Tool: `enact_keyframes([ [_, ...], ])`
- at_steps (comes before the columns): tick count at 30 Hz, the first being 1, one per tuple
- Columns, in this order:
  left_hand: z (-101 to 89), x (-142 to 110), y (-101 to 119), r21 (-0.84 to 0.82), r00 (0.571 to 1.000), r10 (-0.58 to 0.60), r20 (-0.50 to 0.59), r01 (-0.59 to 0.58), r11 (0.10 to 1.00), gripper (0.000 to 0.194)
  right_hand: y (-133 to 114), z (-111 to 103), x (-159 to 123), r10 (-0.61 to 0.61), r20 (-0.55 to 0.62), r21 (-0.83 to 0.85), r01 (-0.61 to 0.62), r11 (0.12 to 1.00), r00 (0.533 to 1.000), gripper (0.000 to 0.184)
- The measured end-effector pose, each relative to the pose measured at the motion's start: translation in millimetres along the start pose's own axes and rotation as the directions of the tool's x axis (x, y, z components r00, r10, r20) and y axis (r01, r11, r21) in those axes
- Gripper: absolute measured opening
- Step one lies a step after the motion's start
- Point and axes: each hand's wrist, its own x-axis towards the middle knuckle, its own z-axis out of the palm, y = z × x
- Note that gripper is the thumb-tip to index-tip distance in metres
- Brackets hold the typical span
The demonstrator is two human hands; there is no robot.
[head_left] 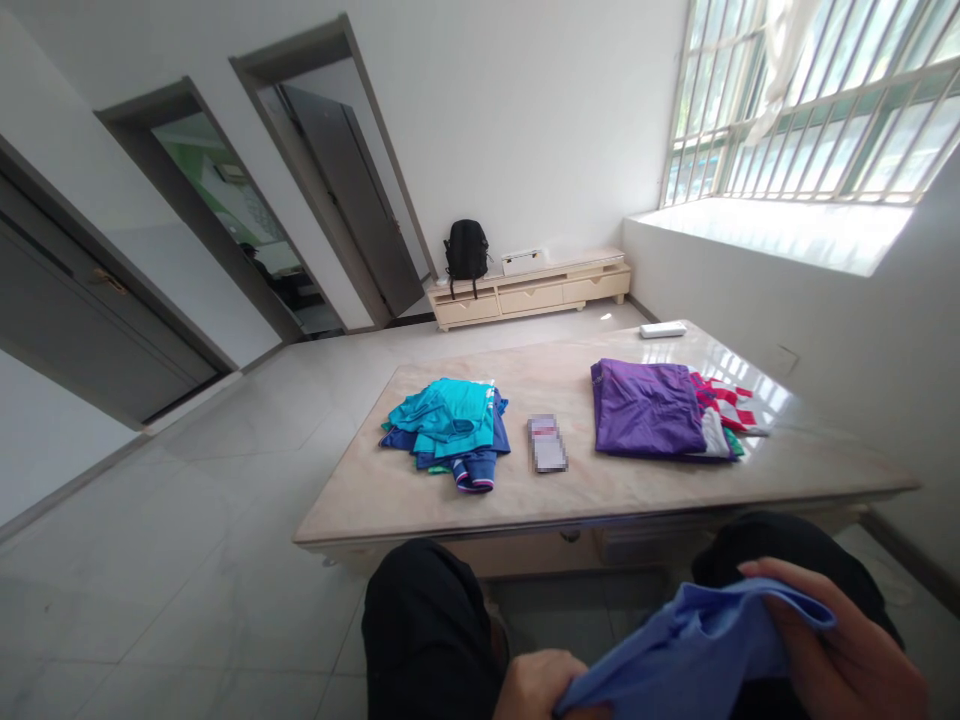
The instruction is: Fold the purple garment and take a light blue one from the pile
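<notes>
A light blue garment (697,640) hangs stretched between my two hands, low in the view above my lap. My left hand (536,685) grips its lower left edge with curled fingers. At the garment's upper right edge, my right hand (832,625) holds the cloth, thumb on top and fingers partly hidden beneath it. Beyond my knees, a pile of turquoise and dark blue clothes (454,415) lies on the left of the marble-topped table (360,500). On the right rests a neater folded stack with a purple garment (645,410) on top and red-and-white checked cloth showing at its side.
Between the two piles lies a blurred-out rectangular item (547,443). A white oblong object (663,329) sits at the table's far edge. Against the back wall, a low cabinet (532,295) carries a black backpack (466,250) and a white box (523,262). My dark-trousered knees flank the table's near edge.
</notes>
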Motion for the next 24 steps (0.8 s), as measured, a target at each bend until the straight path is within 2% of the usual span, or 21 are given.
enact_keyframes([
  [5,1.0,-8,-14,-0.138,0.99,-0.121,0.078,0.13,0.982,0.051,0,0,2,-0.048,0.005,-0.013,0.048,0.999,0.999,0.018],
  [7,2.7,-9,-15,-0.188,0.988,-0.124,0.097,0.14,0.972,0.055,0,0,3,-0.055,-0.002,-0.016,0.055,0.998,0.999,0.019],
  [10,5.2,-9,-16,-0.261,0.992,-0.119,0.046,0.127,0.957,0.059,0,0,5,0.005,0.014,-0.023,-0.004,1.0,1.0,0.021],
  [12,4.3,-8,-16,-0.284,0.983,-0.183,-0.025,0.168,0.944,0.058,0,1,9,0.056,0.014,-0.034,-0.055,0.998,0.998,0.023],
  [15,-1.7,-4,-14,-0.285,0.935,-0.333,-0.124,0.288,0.914,0.051,0,2,16,0.069,-0.026,-0.057,-0.071,0.996,0.997,0.027],
  [17,-7.7,-3,-9,-0.282,0.906,-0.392,-0.162,0.338,0.898,0.043,1,1,21,0.07,-0.047,-0.067,-0.073,0.995,0.996,0.03],
  [24,-24.1,-1,12,-0.257,0.922,-0.372,-0.106,0.336,0.906,0.033,-1,0,31,0.148,-0.022,-0.064,-0.149,0.987,0.989,0.032],
])
